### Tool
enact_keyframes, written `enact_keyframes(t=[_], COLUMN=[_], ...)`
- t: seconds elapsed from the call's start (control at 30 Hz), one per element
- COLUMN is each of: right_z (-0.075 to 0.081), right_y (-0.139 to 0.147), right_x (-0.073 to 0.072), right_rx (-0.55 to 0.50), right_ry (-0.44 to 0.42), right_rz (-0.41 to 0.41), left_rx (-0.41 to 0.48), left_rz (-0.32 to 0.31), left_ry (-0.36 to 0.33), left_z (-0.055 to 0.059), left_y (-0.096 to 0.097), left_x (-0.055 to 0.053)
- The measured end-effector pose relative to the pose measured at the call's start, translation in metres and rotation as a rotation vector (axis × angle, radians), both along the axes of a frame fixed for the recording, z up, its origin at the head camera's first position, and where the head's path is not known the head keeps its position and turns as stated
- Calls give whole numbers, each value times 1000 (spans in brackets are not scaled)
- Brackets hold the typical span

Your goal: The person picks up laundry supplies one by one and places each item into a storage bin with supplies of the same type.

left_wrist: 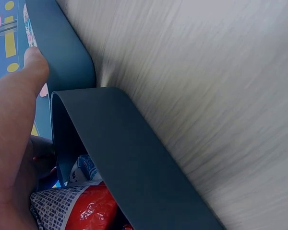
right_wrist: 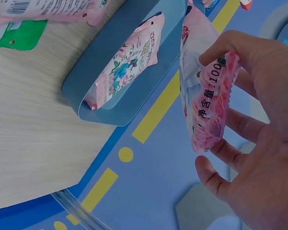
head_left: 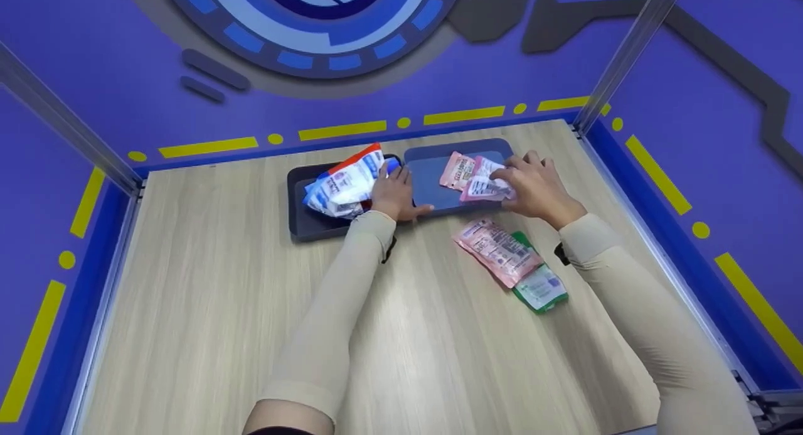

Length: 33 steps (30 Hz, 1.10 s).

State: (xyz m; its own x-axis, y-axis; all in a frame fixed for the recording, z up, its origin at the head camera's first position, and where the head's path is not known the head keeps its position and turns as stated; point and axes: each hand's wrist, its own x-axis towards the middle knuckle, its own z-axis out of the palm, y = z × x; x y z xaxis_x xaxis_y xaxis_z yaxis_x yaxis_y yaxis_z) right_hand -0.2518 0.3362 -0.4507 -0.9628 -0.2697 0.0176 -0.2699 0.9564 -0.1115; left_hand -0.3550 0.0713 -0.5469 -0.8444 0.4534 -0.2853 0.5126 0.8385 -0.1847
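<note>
The right hand (right_wrist: 266, 136) holds 1 pink 100g packet (right_wrist: 204, 96) near a tray (right_wrist: 98, 57) containing 1 floral packet (right_wrist: 127, 62).

Pink packet (right_wrist: 209, 96) pinched in the right hand (head_left: 539, 185), above a blue-grey tray (head_left: 430, 185)
The packet is tilted, printed "100g" in black on pink and white; another pink packet (head_left: 458, 169) lies in the tray. Just beside stands a dark tray (head_left: 321, 230), heaped with white, blue and red packets (head_left: 344, 185).

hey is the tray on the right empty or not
Not empty: the right tray holds a pink packet, plain in the right wrist view, while the right hand pinches a second packet.
</note>
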Motion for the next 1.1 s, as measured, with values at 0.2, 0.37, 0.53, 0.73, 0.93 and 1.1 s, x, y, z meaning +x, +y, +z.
enact_keyframes(t=[0.2,0.37,0.53,0.73,0.93,1.1], right_z=[-3,-5,-7,-8,-6,-6], right_y=[-1,-1,-2,-4,-7,-9], right_x=[-5,-9,-11,-14,-18,-23], right_rx=[9,3,15,14,13,11], right_ry=[11,34,50,50,30,26], right_rz=[-2,-4,8,13,-2,-8], left_rx=[15,43,10,-12,-15,-2], left_rz=[1,-4,-1,10,12,6], left_ry=[-4,9,12,4,16,17], left_z=[1,0,-2,-5,-5,-3], left_y=[0,-1,-1,1,1,0], left_x=[1,2,1,-1,-1,0])
